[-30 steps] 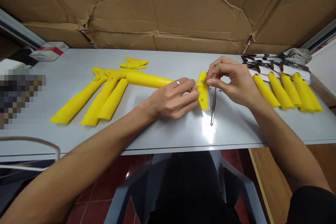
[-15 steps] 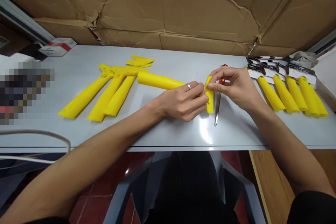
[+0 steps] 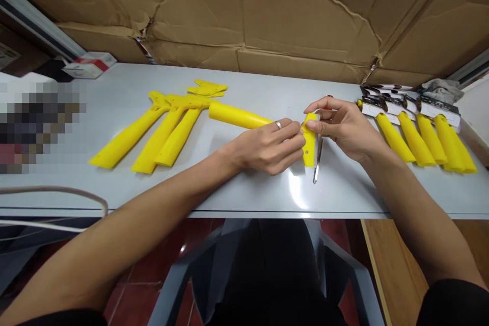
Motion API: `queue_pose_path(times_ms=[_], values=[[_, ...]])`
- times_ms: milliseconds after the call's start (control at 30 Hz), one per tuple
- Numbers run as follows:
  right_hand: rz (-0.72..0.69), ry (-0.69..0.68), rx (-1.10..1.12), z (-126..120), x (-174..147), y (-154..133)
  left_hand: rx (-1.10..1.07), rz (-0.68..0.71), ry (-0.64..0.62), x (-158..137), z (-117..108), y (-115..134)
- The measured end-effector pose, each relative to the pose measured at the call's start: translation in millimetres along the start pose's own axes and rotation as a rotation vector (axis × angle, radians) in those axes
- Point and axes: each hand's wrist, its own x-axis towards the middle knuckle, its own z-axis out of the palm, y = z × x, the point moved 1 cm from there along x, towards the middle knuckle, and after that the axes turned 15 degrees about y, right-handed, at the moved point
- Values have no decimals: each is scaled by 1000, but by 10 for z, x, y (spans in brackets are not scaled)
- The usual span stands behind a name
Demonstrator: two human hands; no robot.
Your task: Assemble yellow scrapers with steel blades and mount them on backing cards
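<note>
A long yellow sleeve (image 3: 237,115) lies across the grey table (image 3: 248,188), its flat flap end (image 3: 310,143) bent up between both hands. My left hand (image 3: 269,145), with a ring on one finger, grips the sleeve just left of the flap. My right hand (image 3: 342,127) pinches the flap's top edge with thumb and fingertips. A metal screwdriver (image 3: 317,160) with a red handle lies on the table under my right hand, beside the flap.
Three flat yellow sleeves (image 3: 153,137) and small yellow pieces (image 3: 208,89) lie at the left. Several finished yellow sleeves with printed cards (image 3: 420,132) line the right. Cardboard (image 3: 267,15) covers the wall behind. A white cable (image 3: 53,193) runs along the front left edge.
The flap was lying flat with its holes facing up; both hands have since folded and turned it on edge. The view has shifted slightly to the left.
</note>
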Motion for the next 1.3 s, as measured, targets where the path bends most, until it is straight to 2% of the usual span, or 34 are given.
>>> queue_pose_path(times_ms=[133, 233, 333, 667, 767, 833, 933, 1000, 1100, 1200, 1300], values=[[2, -47, 4, -4, -9, -4, 39, -2, -62, -27, -13, -26], [-28, -14, -42, -1, -18, -12, 36, 6, -45, -19, -23, -18], [2, 7, -68, 9, -22, -3, -2, 4, -3, -5, -32, -13], [60, 24, -104, 26, 1, -6, 124, -59, -59, -44, 5, -33], [-50, 143, -259, -110, 43, -87, 95, -199, -68, -98, 37, -50], [-187, 247, -510, -207, 78, -129, 35, -371, -34, -153, 61, -89], [-304, 234, -902, -243, 114, -125, -45, -606, 45, -217, 85, -158], [-326, 161, -1021, -208, 119, -100, -52, -679, 90, -217, 77, -191], [-348, 108, -1069, -200, 102, -110, -19, -747, 143, -154, 27, -213], [-345, 177, -1080, -350, 79, -197, 12, -804, 188, -65, -26, -207], [-231, 196, -1187, -553, 78, -261, -23, -839, 247, 0, -39, -193]])
